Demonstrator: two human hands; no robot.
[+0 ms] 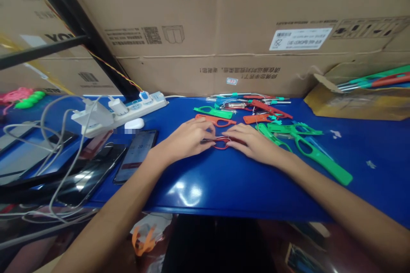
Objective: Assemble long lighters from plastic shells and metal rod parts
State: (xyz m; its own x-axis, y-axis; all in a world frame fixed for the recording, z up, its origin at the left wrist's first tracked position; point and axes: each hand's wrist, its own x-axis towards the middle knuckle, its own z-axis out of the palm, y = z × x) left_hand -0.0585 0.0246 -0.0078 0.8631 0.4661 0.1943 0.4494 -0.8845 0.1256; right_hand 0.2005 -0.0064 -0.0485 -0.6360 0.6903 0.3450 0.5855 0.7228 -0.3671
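The table (243,192) gives passage on the near side of the left hand (191,137) and right hand (251,141). A green piece (323,160) obstructs beside the right forearm (320,194); the carton (205,25) bars the rear; phone (136,155), power strip (128,117) and cables (67,136) obstruct left.

Cannot see the ends of the red loop-ended handle (221,147), covered by the left hand (194,138) and the right hand (251,141); cannot identify the thin pale line along its top, too fine and smeared. Cannot trace the whole green handle (265,130), partly masked by the right hand. Cannot follow the left forearm (121,204) or the right forearm (333,196) past the picture's edges. Cannot read the small lettering on the white label (301,39) or the phone screen (138,147), both blurred. Cannot see the buried ends of the red and green handles (392,78) inside the open carton (358,104), cropped at right. Cannot make out the pink-and-green bundle (24,98), cropped at left.
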